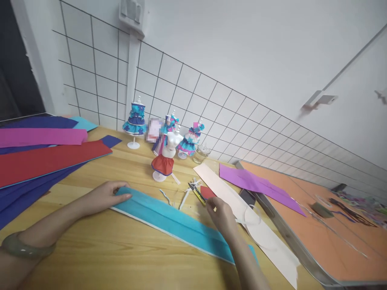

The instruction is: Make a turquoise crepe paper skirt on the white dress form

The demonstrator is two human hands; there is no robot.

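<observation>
A long teal fabric strip (172, 223) with a white lower edge lies slantwise across the wooden table. My left hand (110, 196) grips its left end, thumb on top and fingers at the far edge. Beyond the strip's right part, my right hand (220, 213) is curled, its fingertips closed at the handle end of yellow-handled snips (198, 194). The dark blades point away to the left. Beside the snips lie a small red piece (208, 192) and white scraps (184, 197). My right forearm crosses over the strip's right end.
A small white mannequin (174, 141) in a red skirt stands ahead, with dressed mannequins (135, 121) behind. Coloured fabrics (54, 159) are piled left. A pale pink strip (260, 229), purple piece (250, 179) and orange board (317, 225) lie right; a glass jar (202, 154) stands behind.
</observation>
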